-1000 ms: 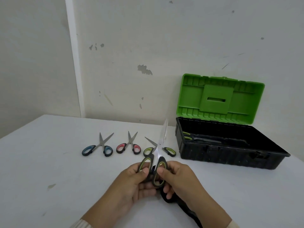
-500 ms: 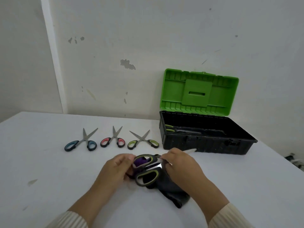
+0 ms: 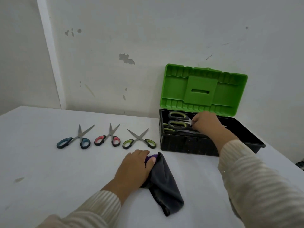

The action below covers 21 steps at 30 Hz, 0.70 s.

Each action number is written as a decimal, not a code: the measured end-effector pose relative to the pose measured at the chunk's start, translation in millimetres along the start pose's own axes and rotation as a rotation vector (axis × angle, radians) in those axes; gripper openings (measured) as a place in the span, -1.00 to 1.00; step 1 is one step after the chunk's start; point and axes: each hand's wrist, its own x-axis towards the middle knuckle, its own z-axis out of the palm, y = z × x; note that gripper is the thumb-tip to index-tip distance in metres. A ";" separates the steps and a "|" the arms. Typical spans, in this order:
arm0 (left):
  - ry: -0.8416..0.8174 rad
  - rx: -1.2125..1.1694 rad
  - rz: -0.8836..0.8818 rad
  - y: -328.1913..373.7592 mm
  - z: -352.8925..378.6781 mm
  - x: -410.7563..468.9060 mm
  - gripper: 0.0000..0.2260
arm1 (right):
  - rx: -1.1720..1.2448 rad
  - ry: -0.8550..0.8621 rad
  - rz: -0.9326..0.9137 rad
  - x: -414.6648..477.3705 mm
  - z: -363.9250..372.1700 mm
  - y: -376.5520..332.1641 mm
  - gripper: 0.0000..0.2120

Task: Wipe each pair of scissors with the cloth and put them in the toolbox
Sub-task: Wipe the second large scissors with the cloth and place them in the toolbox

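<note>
Head view. A white table (image 3: 49, 170) stands against a marked white wall (image 3: 148, 38). Toward the table's far right edge sits a black toolbox (image 3: 189, 146) with its green lid (image 3: 204, 89) raised upright against the wall.

The right hand (image 3: 206, 123) reaches over the front wall of the toolbox into its left half; the fingers (image 3: 195, 121) are pressed together, pinching the blades of a pair of large green-handled scissors (image 3: 177, 120), whose handles point toward the left end of the box. A second pair with green handles (image 3: 168, 130) lies in the box just nearer the front wall; whether the held pair rests on it cannot be told, since the dark interior hides the contact.

The left hand (image 3: 136, 168) lies palm-down on the table near its front middle, fingers (image 3: 152, 160) curled over the upper end of a dark grey cloth (image 3: 164, 183), a purple patch showing under the fingertips. The cloth trails toward the front edge.

Three smaller pairs lie open in a row left of the toolbox, blades toward the wall: blue-handled scissors (image 3: 77, 140), red-handled scissors (image 3: 109, 137) and small green-handled scissors (image 3: 139, 139), the last nearest the toolbox. Cream ribbed sleeves (image 3: 256, 178) cover both forearms.
</note>
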 end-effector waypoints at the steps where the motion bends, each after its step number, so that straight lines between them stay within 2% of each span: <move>1: 0.009 0.006 0.005 -0.9 2.6 1.3 -0.57 | -0.078 -0.087 -0.014 11.8 7.4 3.1 -0.81; 3: 0.024 0.006 0.009 -2.7 7.5 2.7 -0.57 | -0.170 -0.237 -0.040 29.5 24.5 7.5 -0.80; 5: 0.043 0.007 0.011 -5.1 10.6 4.5 -0.58 | -0.136 -0.339 -0.010 43.3 40.2 7.4 -0.79; 10: 0.086 0.009 0.029 -8.2 14.5 8.2 -0.60 | -0.054 -0.444 0.055 49.8 50.7 -6.7 -0.83; 13: 0.084 0.002 0.026 -7.5 14.1 9.1 -0.60 | -0.065 -0.399 0.023 47.4 48.9 -4.8 -0.80; 15: 0.065 -0.003 0.026 -4.7 10.9 7.4 -0.60 | -0.030 -0.223 -0.024 39.3 39.8 -6.4 -0.78; 18: 0.056 -0.115 -0.018 -2.3 4.8 3.8 -0.59 | 0.327 0.048 -0.033 -1.7 20.7 -33.7 -0.80; 19: 0.067 -0.232 -0.076 -1.6 0.2 4.3 -0.61 | 0.452 0.054 -0.041 -20.7 15.6 -47.8 -0.81; 21: 0.198 -0.462 -0.153 -4.6 -10.1 10.3 -0.74 | 0.573 -0.095 -0.108 -61.0 15.5 -75.7 -0.84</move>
